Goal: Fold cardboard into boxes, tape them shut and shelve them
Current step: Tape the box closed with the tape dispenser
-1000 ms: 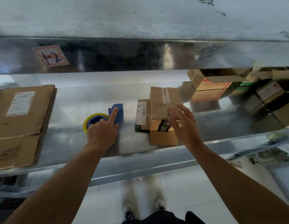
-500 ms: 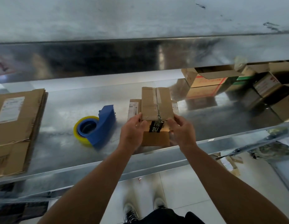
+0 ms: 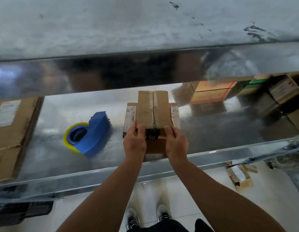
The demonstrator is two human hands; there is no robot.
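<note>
We see both hands on the small box [image 3: 153, 113], which sits on the steel shelf [image 3: 229, 148] near its front edge. Left hand [image 3: 134, 141] clamps the box's near-left corner, thumb on top; right hand [image 3: 176, 144] clamps the near-right corner the same way. Each grip is closed on the box, fingers wrapped down the sides. The top flaps meet along a centre seam with tape over it, and dark printed tape shows on the near face. The box rests on another flat box [image 3: 130, 114] with barcode labels. The tape dispenser [image 3: 88, 136] lies apart to the left, untouched, so we judge taping done for this box and shelving in hand. A cardboard stack [image 3: 10, 131] lies at far left, and more boxes [image 3: 212, 94] sit at right rear. The next move likely calls for lifting the box level with both hands and setting it among the stored ones without dragging the flat box along or catching the upper shelf [image 3: 145, 30].
</note>
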